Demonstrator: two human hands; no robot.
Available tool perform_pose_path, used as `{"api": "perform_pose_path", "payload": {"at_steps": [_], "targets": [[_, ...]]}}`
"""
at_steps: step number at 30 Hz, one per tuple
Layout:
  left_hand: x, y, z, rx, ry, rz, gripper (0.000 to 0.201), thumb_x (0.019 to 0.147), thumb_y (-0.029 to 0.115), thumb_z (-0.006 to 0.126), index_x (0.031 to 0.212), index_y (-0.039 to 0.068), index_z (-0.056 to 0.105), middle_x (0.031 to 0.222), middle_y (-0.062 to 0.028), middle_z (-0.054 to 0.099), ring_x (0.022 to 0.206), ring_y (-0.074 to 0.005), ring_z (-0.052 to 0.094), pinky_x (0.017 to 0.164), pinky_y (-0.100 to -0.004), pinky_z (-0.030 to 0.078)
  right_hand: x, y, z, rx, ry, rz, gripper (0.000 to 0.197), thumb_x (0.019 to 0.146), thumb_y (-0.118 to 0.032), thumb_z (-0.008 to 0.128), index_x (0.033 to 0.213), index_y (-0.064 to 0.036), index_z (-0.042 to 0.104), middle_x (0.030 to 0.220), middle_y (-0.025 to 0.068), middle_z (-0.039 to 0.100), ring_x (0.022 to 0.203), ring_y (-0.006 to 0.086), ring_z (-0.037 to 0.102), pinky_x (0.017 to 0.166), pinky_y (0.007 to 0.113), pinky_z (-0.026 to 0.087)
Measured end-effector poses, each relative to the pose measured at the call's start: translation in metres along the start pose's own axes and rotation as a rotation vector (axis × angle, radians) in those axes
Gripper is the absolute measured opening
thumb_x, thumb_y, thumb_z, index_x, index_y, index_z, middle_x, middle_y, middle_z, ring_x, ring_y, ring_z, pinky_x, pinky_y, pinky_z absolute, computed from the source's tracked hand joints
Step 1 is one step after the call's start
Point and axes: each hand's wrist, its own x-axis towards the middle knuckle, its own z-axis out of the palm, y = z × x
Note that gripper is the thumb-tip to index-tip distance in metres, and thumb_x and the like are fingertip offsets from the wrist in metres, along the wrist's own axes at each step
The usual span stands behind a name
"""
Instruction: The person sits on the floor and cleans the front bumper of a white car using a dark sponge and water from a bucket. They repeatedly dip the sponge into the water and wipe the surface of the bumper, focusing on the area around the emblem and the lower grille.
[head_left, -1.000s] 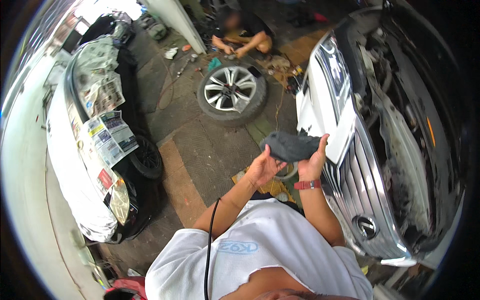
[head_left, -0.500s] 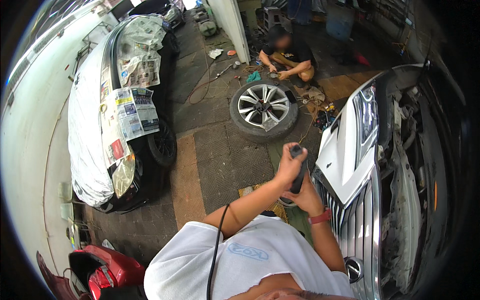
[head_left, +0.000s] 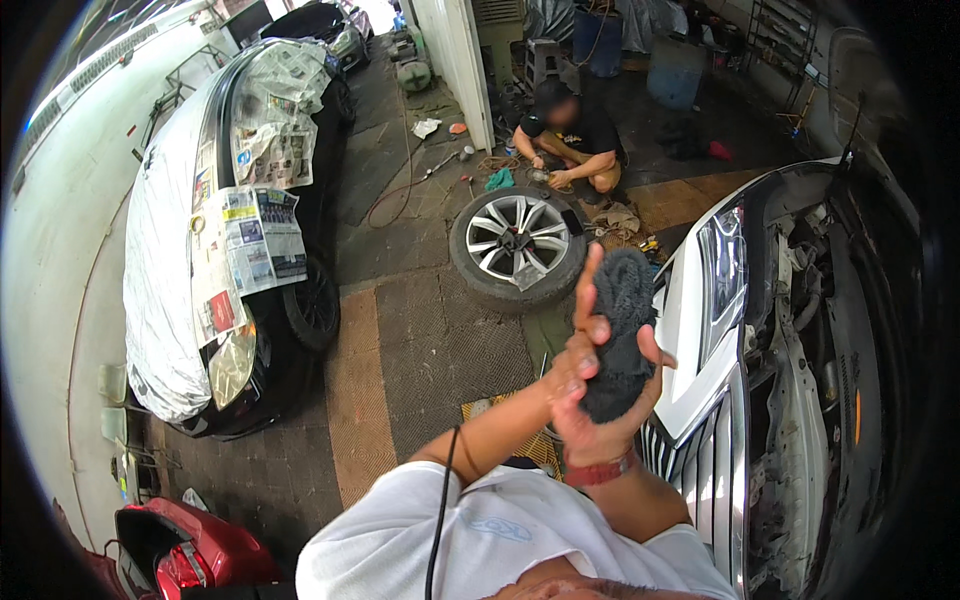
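Dark fluffy cloth stands on the near side of the wheel, my right hand wrapping its lower end and my left hand against its side, a two-handed arranging step, I judge, whose next move calls for a steady lower palm.

Right hand partly behind dark cloth
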Motion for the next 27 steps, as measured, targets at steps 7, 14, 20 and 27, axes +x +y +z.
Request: {"api": "perform_pose_path", "payload": {"at_steps": [7, 14, 20, 27], "targets": [[0.108, 0.054, 0.012, -0.661, 0.364, 0.447, 0.053, 0.109, 0.046, 0.048, 0.146, 0.010, 0.057, 0.148, -0.0261, 0.060, 0.133, -0.0467, 0.061, 0.109, -0.0568, 0.051, 0.002, 0.006, 0.071, -0.132, -0.161, 0.184, 0.049, 0.099, -0.025, 0.069, 0.143, -0.0089, 0.052, 0.104, 0.0097, 0.064, 0.099, 0.0439, 0.070, 0.066, 0.051, 0.061], [0.049, -0.033, -0.027, -0.219, -0.355, 0.924, 0.035, 0.102, 0.039, 0.053, 0.118, 0.012, 0.069, 0.115, -0.0127, 0.071, 0.099, -0.0302, 0.071, 0.081, -0.0401, 0.062, -0.081, -0.051, -0.011, -0.397, 0.353, 0.485, 0.032, 0.097, -0.015, 0.075, 0.119, -0.0044, 0.054, 0.077, 0.0049, 0.057, 0.056, 0.0143, 0.054, 0.050, 0.028, 0.043], [-0.048, -0.100, -0.018, 0.063, -0.917, 0.680, 0.032, 0.084, 0.023, 0.069, 0.116, 0.015, 0.069, 0.102, -0.0042, 0.065, 0.097, -0.0245, 0.071, 0.072, -0.0352, 0.061, -0.070, -0.093, -0.122, -1.300, 0.659, 0.439, 0.029, 0.087, -0.012, 0.081, 0.107, -0.0030, 0.062, 0.074, 0.0049, 0.062, 0.057, 0.0165, 0.060, 0.051, 0.030, 0.046], [-0.137, -0.140, 0.038, 0.463, -1.319, 0.283, 0.021, 0.090, 0.021, 0.068, 0.107, 0.013, 0.078, 0.097, -0.0095, 0.076, 0.090, -0.0306, 0.078, 0.072, -0.0404, 0.063, -0.062, -0.142, -0.262, -2.324, 0.617, 0.282, 0.047, 0.071, -0.021, 0.089, 0.108, 0.0043, 0.074, 0.104, 0.0305, 0.075, 0.101, 0.0457, 0.074, 0.086, 0.049, 0.059]]}}
